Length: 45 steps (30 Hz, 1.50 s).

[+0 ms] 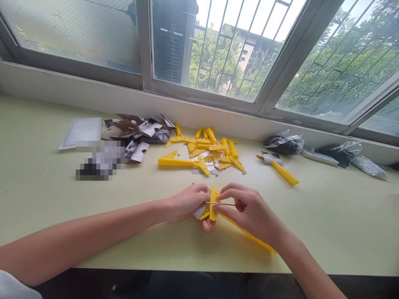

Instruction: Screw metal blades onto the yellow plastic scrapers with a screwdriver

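Observation:
Close to the table's front edge, my left hand (187,202) is closed around the head of a yellow plastic scraper (213,214). A flat metal blade (200,211) shows beside its fingers. The scraper's handle runs down to the right, under my other hand. Pinched in my right hand (252,209) is a thin metal rod (227,204), which lies across the yellow head; its end by the left fingers is hard to make out. Beyond both hands lies a pile of yellow scraper parts (207,145), with loose metal blades (205,170) among them.
Torn cardboard packaging (129,126) and a white ribbed pad (81,131) lie at the back left, near a pixelated patch. To the right are a single yellow scraper (285,172) and dark items in clear bags (284,143). A window sill (174,106) bounds the table behind.

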### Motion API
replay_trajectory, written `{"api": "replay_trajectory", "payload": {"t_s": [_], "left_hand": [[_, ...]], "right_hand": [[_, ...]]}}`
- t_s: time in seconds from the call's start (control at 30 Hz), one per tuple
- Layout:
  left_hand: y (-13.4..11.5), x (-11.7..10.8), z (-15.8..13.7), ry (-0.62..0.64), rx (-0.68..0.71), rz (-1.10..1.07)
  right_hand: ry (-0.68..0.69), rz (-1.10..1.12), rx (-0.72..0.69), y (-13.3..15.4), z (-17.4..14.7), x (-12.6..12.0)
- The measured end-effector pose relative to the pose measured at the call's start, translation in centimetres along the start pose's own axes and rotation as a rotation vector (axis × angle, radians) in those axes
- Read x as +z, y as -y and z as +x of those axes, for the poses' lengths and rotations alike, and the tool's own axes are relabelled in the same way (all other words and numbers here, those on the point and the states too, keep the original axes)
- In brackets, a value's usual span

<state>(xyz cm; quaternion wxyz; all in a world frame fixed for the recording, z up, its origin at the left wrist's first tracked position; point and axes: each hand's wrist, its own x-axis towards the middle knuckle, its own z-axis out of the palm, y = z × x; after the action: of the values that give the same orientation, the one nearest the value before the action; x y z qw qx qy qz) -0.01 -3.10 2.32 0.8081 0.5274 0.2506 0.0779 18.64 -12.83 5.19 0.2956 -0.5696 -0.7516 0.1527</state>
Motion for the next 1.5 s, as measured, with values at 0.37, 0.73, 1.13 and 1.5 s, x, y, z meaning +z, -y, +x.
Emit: {"api": "replay_trajectory", "payload": {"t_s": [0.37,0.73,1.13,1.5], "left_hand": [[0.7,0.1,0.7,-0.036,0.01,0.015],[1.0,-0.1,0.5,-0.038,0.058,0.031],[2.3,1.6,-0.6,0.08,0.475,0.257],[2.6,1.7,-1.6,0.157,0.541,0.599]], "right_hand": [[-0.198,-0.096,0.043,-0.1,-0.7,3.9],[-0.247,-0.04,0.02,-0.1,-1.2,4.1],[-0.711,-0.063,0.233,1.1,-4.8,3.6],[-0.555,-0.076,0.245,1.7,-7.3,4.7]]}}
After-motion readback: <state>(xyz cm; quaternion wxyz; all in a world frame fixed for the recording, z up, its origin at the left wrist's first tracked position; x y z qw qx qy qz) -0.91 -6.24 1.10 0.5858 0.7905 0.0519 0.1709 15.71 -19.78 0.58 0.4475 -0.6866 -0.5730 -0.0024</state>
